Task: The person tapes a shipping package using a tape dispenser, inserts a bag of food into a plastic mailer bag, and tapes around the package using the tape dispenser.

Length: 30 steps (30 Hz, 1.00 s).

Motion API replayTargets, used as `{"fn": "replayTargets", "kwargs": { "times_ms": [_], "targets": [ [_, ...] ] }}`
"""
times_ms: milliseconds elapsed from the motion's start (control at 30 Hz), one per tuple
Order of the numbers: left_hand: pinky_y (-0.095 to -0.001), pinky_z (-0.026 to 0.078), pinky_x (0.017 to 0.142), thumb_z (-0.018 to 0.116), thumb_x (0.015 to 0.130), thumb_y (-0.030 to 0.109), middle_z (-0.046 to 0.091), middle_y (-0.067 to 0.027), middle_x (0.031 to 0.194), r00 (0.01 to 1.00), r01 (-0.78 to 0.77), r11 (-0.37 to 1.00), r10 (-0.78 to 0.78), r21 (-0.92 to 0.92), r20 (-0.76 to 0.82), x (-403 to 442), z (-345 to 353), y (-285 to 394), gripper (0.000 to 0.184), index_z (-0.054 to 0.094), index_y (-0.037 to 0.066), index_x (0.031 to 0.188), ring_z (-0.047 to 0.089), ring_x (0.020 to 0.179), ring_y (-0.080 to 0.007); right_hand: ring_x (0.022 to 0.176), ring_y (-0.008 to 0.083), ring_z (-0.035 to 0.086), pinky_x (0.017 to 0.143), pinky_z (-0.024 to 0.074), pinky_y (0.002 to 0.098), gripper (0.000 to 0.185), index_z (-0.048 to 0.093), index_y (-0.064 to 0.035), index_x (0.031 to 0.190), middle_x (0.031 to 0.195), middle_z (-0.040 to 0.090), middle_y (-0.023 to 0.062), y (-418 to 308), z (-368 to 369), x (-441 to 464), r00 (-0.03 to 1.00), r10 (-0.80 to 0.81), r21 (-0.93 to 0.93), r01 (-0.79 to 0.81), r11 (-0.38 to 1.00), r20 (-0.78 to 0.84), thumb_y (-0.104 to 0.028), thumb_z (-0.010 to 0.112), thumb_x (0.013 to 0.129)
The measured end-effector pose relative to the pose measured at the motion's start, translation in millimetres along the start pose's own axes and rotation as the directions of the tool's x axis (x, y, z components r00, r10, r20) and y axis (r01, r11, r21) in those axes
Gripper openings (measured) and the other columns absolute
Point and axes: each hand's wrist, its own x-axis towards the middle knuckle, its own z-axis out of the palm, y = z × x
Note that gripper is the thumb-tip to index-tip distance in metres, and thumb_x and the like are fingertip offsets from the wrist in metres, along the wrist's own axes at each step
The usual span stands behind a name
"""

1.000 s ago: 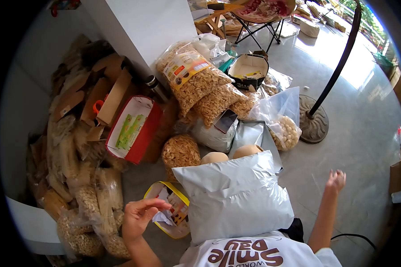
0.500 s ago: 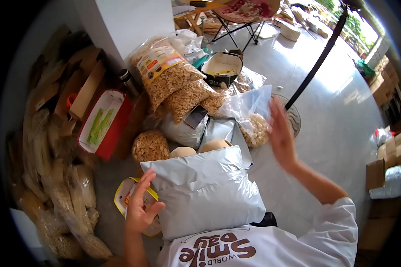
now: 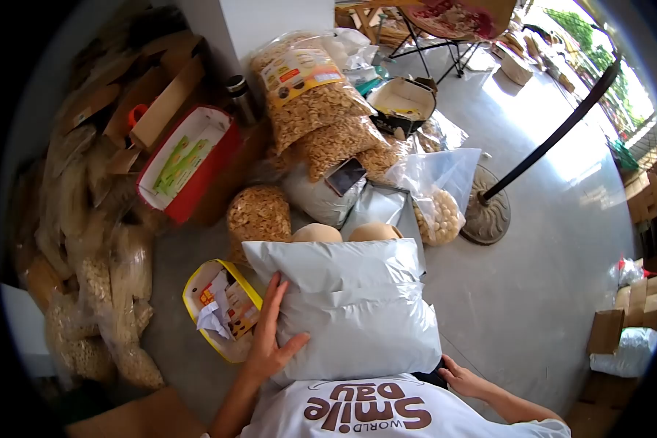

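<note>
Left hand (image 3: 268, 347) touches grey parcel (image 3: 354, 317); right hand (image 3: 461, 378) near it.

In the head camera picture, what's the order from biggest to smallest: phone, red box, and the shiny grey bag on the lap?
1. Grey bag, looking largest, helped by being closest
2. Red box
3. Phone

The package (image 3: 350, 314) is silvery grey, the shirt (image 3: 445, 409) white with brown lettering (image 3: 365, 412).
</note>
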Motion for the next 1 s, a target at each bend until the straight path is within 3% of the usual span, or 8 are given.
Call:
{"fn": "replayTargets", "kwargs": {
  "times_ms": [67, 200, 300, 400, 667, 800, 900, 1000],
  "targets": [
    [-0.0379, 0.015, 0.106, 0.065, 0.075, 0.025, 0.015, -0.0209, 0.143, 1.000, 0.010, 1.000, -0.010, -0.001, -0.012, -0.4, -0.8, 0.4, 0.079, 0.021, -0.002, 0.135, 0.016, 0.133, -0.0314, 0.126, 0.0343, 0.031, 0.101, 0.0287, 0.0376, 0.056, 0.019, -0.0006, 0.136, 0.136, 0.029, 0.0240, 4.7, -0.8, 15.5, 0.995, -0.098, 0.068, 0.096, 0.993, 0.020, -0.025, 0.042, 0.092],
    [-0.0365, 0.013, 0.107, 0.066, 0.075, 0.021, 0.014, -0.0197, 0.144, 0.996, 0.058, 0.996, -0.062, -0.070, -0.064, -5.4, 1.5, -1.0, 0.081, 0.018, 0.000, 0.137, 0.014, 0.134, -0.0292, 0.129, 0.0213, 0.025, 0.104, 0.0223, 0.0328, 0.058, 0.015, -0.0051, 0.139, 0.142, 0.023, 0.0111, -74.6, -30.1, 25.9, 0.743, -0.409, 0.233, 0.591, 0.772, -0.529, -0.030, 0.040, 0.093],
    [-0.0354, 0.012, 0.107, 0.062, 0.080, 0.024, 0.009, -0.0196, 0.145, 0.993, 0.076, 0.997, -0.073, 0.022, -0.091, -11.1, 0.1, -4.2, 0.080, 0.012, 0.001, 0.139, 0.009, 0.135, -0.0287, 0.132, 0.0201, 0.018, 0.106, 0.0164, 0.0322, 0.065, 0.013, -0.0062, 0.140, 0.145, 0.017, 0.0085, -165.1, -20.3, 9.2, 0.709, -0.499, 0.352, 0.692, 0.631, -0.499, -0.039, 0.041, 0.091],
    [-0.0332, 0.009, 0.107, 0.053, 0.087, 0.026, 0.005, -0.0173, 0.146, 0.971, 0.238, 0.966, -0.238, -0.098, 0.008, -20.1, 5.1, -24.0, 0.075, 0.005, 0.003, 0.140, 0.006, 0.135, -0.0265, 0.133, 0.0200, 0.014, 0.107, 0.0134, 0.0323, 0.067, 0.010, -0.0066, 0.141, 0.146, 0.012, 0.0091, -176.2, -7.4, 25.2, 0.703, -0.573, 0.390, 0.711, 0.585, -0.422, -0.041, 0.038, 0.091],
    [-0.0291, 0.010, 0.107, 0.050, 0.088, 0.025, 0.010, -0.0134, 0.146, 0.955, 0.295, 0.926, -0.291, -0.236, 0.053, -35.1, 0.7, -28.9, 0.071, 0.007, 0.004, 0.140, 0.011, 0.134, -0.0204, 0.135, 0.0207, 0.001, 0.108, 0.0043, 0.0329, 0.071, -0.003, -0.0087, 0.141, 0.147, -0.003, 0.0100, -156.2, -5.8, 46.9, 0.618, -0.715, 0.345, 0.782, 0.519, -0.327, -0.045, 0.032, 0.090],
    [-0.0279, 0.010, 0.106, 0.049, 0.088, 0.025, 0.011, -0.0119, 0.146, 0.926, 0.368, 0.857, -0.373, -0.360, 0.059, -51.1, 1.6, -34.6, 0.069, 0.010, 0.004, 0.140, 0.012, 0.134, -0.0199, 0.133, 0.0175, 0.012, 0.107, 0.0132, 0.0313, 0.067, 0.007, -0.0119, 0.142, 0.147, 0.008, 0.0058, -145.5, 11.8, 51.4, 0.737, -0.544, 0.604, 0.660, 0.447, -0.402, -0.048, 0.032, 0.091],
    [-0.0278, 0.010, 0.106, 0.047, 0.088, 0.029, 0.013, -0.0121, 0.146, 0.917, 0.370, 0.857, -0.398, -0.359, -0.007, -58.0, 9.3, -51.5, 0.068, 0.012, 0.004, 0.140, 0.013, 0.134, -0.0202, 0.124, 0.0169, 0.032, 0.102, 0.0276, 0.0326, 0.061, 0.022, -0.0150, 0.140, 0.140, 0.029, 0.0031, -155.0, 13.2, 56.0, 0.849, -0.474, 0.836, 0.425, 0.347, -0.234, -0.048, 0.034, 0.090],
    [-0.0282, 0.011, 0.106, 0.045, 0.089, 0.034, 0.015, -0.0119, 0.145, 0.910, 0.354, 0.848, -0.409, -0.395, -0.063, -56.7, 14.7, -65.4, 0.067, 0.013, 0.005, 0.140, 0.014, 0.133, -0.0204, 0.121, 0.0182, 0.036, 0.100, 0.0299, 0.0339, 0.056, 0.029, -0.0140, 0.137, 0.135, 0.036, 0.0043, -156.5, 20.9, 48.2, 0.789, -0.515, 0.773, 0.542, 0.329, -0.334, -0.045, 0.035, 0.090]
  ]
}}
